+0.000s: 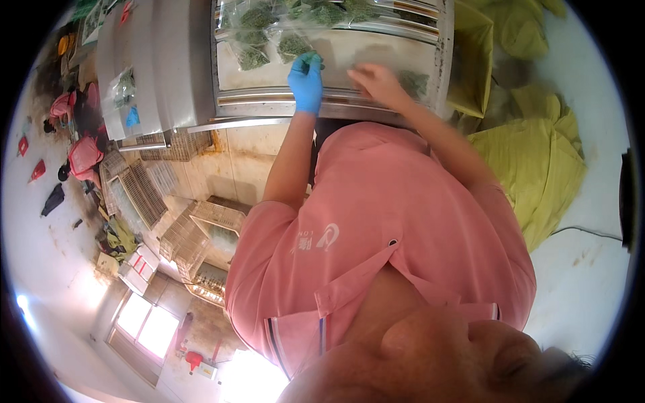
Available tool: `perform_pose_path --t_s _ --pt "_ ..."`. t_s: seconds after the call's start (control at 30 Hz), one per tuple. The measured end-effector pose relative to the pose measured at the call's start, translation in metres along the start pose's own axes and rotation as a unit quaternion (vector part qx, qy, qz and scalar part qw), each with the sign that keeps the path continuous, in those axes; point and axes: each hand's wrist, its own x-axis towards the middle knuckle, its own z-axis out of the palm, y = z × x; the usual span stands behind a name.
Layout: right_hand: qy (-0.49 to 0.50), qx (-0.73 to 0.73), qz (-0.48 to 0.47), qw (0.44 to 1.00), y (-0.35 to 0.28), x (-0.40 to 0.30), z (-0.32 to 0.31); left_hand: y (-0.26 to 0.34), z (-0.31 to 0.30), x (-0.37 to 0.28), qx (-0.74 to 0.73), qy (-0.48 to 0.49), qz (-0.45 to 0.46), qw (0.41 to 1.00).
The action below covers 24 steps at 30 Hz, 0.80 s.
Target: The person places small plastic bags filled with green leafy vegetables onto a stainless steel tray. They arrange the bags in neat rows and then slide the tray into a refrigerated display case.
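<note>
My left hand (306, 83), in a blue glove, has its fingers bent together beside a clear plastic bag of green dried plant matter (293, 46); whether anything is between them cannot be told. Bare and blurred by motion, my right hand (375, 85) hovers over the pale surface of the metal-framed work table (352, 48), its fingers partly curled. More filled clear bags (253, 57) lie at the table's upper left, and others are along its far side. Another clear bag with green contents (414, 83) lies right of my right hand.
A metal counter (189, 65) adjoins on the left, bearing a bag (124, 88) and a blue item (132, 117). Plastic crates (186, 242) stand on the floor behind. Right are a yellow-lined bin (471, 70) and yellow sacks (534, 166). People in pink (85, 156) are far left.
</note>
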Motion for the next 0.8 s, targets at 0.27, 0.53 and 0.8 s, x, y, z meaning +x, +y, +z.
perform_pose_path --t_s 0.27,0.53,0.8 --pt "0.018 0.434 0.082 0.897 -0.026 0.120 0.041 0.008 -0.010 -0.009 -0.061 0.045 -0.040 0.996" --pt "-0.092 0.364 0.125 0.918 -0.011 0.022 0.002 -0.002 -0.045 -0.006 -0.299 -0.098 -0.346 0.884" --pt "-0.143 0.007 0.064 0.988 -0.012 0.030 -0.018 -0.022 -0.066 0.032 0.093 -0.181 -0.074 0.976"
